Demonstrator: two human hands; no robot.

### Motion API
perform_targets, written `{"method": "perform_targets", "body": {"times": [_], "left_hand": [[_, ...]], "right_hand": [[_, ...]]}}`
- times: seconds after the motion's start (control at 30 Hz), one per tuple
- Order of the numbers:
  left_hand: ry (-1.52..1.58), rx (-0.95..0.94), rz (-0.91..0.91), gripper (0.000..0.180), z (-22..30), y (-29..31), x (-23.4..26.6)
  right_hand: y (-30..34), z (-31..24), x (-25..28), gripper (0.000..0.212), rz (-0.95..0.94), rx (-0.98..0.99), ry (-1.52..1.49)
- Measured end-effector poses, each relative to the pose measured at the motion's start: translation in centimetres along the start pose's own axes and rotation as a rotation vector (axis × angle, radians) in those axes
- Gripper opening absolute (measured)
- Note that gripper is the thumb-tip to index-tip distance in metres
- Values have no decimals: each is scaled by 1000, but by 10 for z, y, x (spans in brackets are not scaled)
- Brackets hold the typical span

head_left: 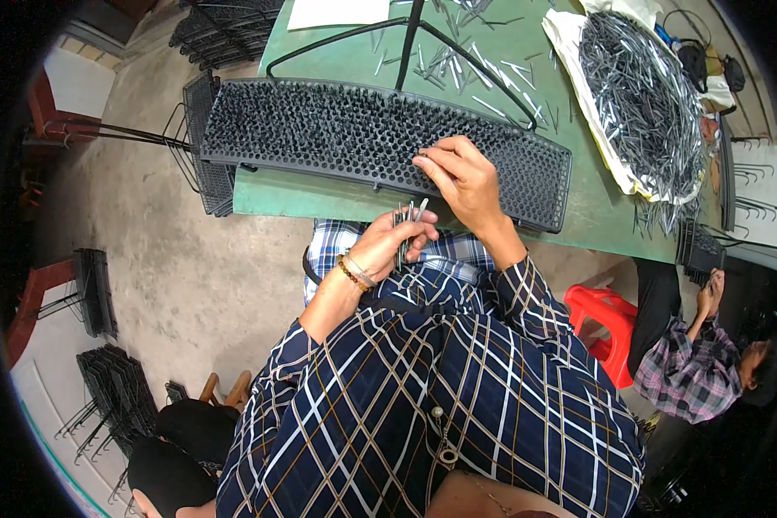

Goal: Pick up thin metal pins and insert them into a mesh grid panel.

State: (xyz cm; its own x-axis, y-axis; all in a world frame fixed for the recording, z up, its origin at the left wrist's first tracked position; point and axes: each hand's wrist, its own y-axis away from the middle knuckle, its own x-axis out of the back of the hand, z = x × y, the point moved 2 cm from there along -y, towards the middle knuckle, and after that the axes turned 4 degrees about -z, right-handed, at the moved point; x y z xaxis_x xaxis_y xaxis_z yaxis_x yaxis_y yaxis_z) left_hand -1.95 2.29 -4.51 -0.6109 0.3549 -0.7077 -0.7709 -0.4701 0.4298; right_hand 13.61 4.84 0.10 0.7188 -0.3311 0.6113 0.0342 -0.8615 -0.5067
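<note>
A long black rack full of small holes lies across the near side of the green table. Dark thin pieces stand up from its left and middle holes, while the holes toward its right end show bare. My right hand is over the rack, right of its middle, thumb and fingertips pinched together. Something small and dark shows at those fingertips, too hidden to name. Below the rack's front edge, my left hand is closed round several thin metal pins, which stick up past its fingers.
Loose metal pins lie scattered behind the rack on the green table. A white sack heaped with pins is at the right. A red stool and a co-worker are at the lower right. Black racks are stacked at the left.
</note>
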Motion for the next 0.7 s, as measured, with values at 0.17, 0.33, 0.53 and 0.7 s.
{"method": "perform_targets", "body": {"times": [0.17,0.33,0.53,0.7], "left_hand": [[-14,-5,-12,20,0,0,-1],[-21,-16,-8,20,-2,1,1],[-30,2,-43,21,-3,1,-1],[24,8,-11,22,-2,2,-4]], "right_hand": [[2,-3,1,15,-17,-15,40],[2,-5,-1,17,-50,-47,20],[5,-2,-1,17,-58,-35,60],[6,-8,4,15,-7,-102,-7]]}}
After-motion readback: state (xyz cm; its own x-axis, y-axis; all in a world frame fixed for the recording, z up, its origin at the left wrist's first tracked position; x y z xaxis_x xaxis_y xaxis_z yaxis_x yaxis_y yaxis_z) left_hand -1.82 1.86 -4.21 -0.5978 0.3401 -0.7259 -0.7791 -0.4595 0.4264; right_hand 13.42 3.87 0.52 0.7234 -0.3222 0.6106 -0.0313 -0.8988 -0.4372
